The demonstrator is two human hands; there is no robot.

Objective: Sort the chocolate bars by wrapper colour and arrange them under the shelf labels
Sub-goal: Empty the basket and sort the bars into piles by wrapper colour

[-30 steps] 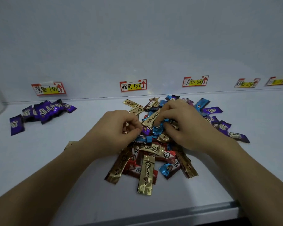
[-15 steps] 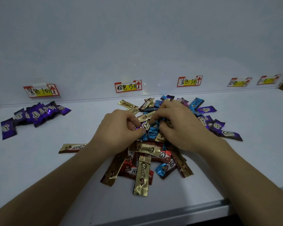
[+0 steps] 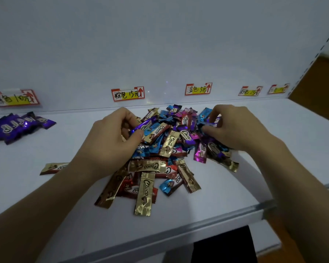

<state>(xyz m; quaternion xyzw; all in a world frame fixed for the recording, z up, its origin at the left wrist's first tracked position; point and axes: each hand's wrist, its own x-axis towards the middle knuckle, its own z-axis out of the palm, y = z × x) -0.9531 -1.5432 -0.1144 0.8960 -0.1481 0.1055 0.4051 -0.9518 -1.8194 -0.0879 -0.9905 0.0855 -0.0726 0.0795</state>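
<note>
A mixed pile of chocolate bars (image 3: 167,149) in gold, red, blue, pink and purple wrappers lies on the white shelf (image 3: 46,196). My left hand (image 3: 110,141) pinches a purple bar (image 3: 144,125) at the pile's left edge. My right hand (image 3: 234,128) curls its fingers round purple bars (image 3: 216,120) at the pile's right side. A row of sorted purple bars (image 3: 17,126) sits under the far-left label (image 3: 15,98). One gold bar (image 3: 54,168) lies alone, left of my left forearm.
Four more price labels hang on the back wall: one at centre (image 3: 128,93), one right of it (image 3: 198,89), two at far right (image 3: 250,91) (image 3: 278,89). The shelf's front edge (image 3: 179,230) runs across the bottom; a perforated upright (image 3: 315,54) closes the right end.
My hands have spread apart: the right went to the pile's right side onto purple bars, the left went up and left with a purple bar. The camera view turned slightly left.
</note>
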